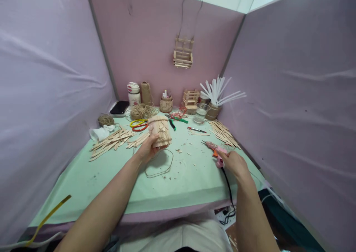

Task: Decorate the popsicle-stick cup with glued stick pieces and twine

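Observation:
My left hand (148,148) grips a small round pot covered in wooden sticks (160,129), tilted and raised a little over the table. Twine runs around the pot, and a loose length of twine (160,176) loops down onto the cloth below it. At the right, my right hand (233,163) is on a pink hot glue gun (221,157) with an orange trigger. Its nozzle points left toward the pot, well apart from it. A black cord hangs from the glue gun over the table's front edge.
Wooden sticks lie in piles at left (111,142) and right (222,133). Scissors (139,125), pliers (171,124), a red pen (196,129) and a clear cup (200,113) stand or lie behind. White glue sticks (218,90) fill a pot. A small wooden rack (183,53) hangs on the back wall.

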Demonstrator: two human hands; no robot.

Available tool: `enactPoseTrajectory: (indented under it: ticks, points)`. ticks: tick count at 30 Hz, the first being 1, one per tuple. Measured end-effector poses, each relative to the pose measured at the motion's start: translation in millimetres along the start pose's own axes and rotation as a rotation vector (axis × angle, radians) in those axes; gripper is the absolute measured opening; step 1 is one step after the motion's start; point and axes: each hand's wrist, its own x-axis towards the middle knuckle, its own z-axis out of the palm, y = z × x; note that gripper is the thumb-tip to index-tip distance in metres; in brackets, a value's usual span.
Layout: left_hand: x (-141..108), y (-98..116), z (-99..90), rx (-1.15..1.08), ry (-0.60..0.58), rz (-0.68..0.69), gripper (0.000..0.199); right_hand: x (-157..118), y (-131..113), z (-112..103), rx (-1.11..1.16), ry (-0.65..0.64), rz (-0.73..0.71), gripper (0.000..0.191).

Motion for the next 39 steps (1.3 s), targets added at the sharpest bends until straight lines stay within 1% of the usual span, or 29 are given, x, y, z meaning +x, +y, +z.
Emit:
enactPoseTrajectory:
  ticks: [2,3,5,6,8,9,10,11,13,15,18,20,22,24,27,30,34,39]
  points:
    - [-1,-1,-0.6,0.004,-0.016,0.019,0.037,6,5,5,-0.074,-0.143,-0.015,0.046]
    - [-1,-2,-1.4,0.005,-0.021,0.029,0.038,8,5,7,-0.105,-0.183,-0.032,0.045]
    - [-1,-3,-3.4,0.005,-0.021,0.043,0.041,11,3,10,-0.092,-0.201,-0.033,0.039]
    - [-1,-3,-4.4,0.0,-0.024,0.05,0.041,11,2,10,-0.061,-0.212,0.0,0.035]
    - [0,-4,-5.8,-0.015,-0.049,0.072,0.043,7,-3,8,0.1,-0.227,0.091,0.026]
    - [0,-4,-6.2,-0.02,-0.067,0.082,0.043,3,-6,6,0.231,-0.233,0.131,0.02]
    - [0,-4,-6.4,-0.024,-0.083,0.091,0.044,-2,-10,4,0.39,-0.236,0.145,0.014]
    - [-1,-4,-6.5,-0.028,-0.096,0.097,0.045,-9,-15,3,0.545,-0.25,0.138,0.013]
    - [-1,-4,-6.5,-0.04,-0.123,0.103,0.048,-23,-26,0,0.761,-0.306,0.091,0.022]
    - [-1,-5,-6.8,-0.058,-0.158,0.11,0.052,-36,-38,-2,0.9,-0.348,0.073,0.032]
    - [-1,-5,-7.5,-0.069,-0.197,0.114,0.058,-53,-56,-2,1.121,-0.394,0.133,0.042]
    - [-1,-6,-8.0,-0.073,-0.211,0.112,0.061,-64,-65,1,1.191,-0.438,0.143,0.045]
    - [-2,-6,-8.2,-0.078,-0.226,0.113,0.061,-74,-72,4,1.183,-0.447,0.091,0.044]
    - [-3,-6,-7.9,-0.079,-0.239,0.115,0.061,-83,-79,7,1.126,-0.446,-0.003,0.045]
    - [-4,-6,-6.9,-0.07,-0.262,0.113,0.061,-94,-90,9,0.991,-0.47,-0.152,0.045]
    - [-5,-5,-5.7,-0.056,-0.257,0.091,0.061,-102,-99,10,0.855,-0.445,-0.245,0.045]
    - [-6,-5,-5.2,-0.04,-0.225,0.077,0.057,-106,-103,14,0.74,-0.408,-0.319,0.046]
    - [-6,-7,-7.7,-0.047,-0.268,0.079,0.059,-108,-104,18,0.674,-0.364,-0.36,0.045]
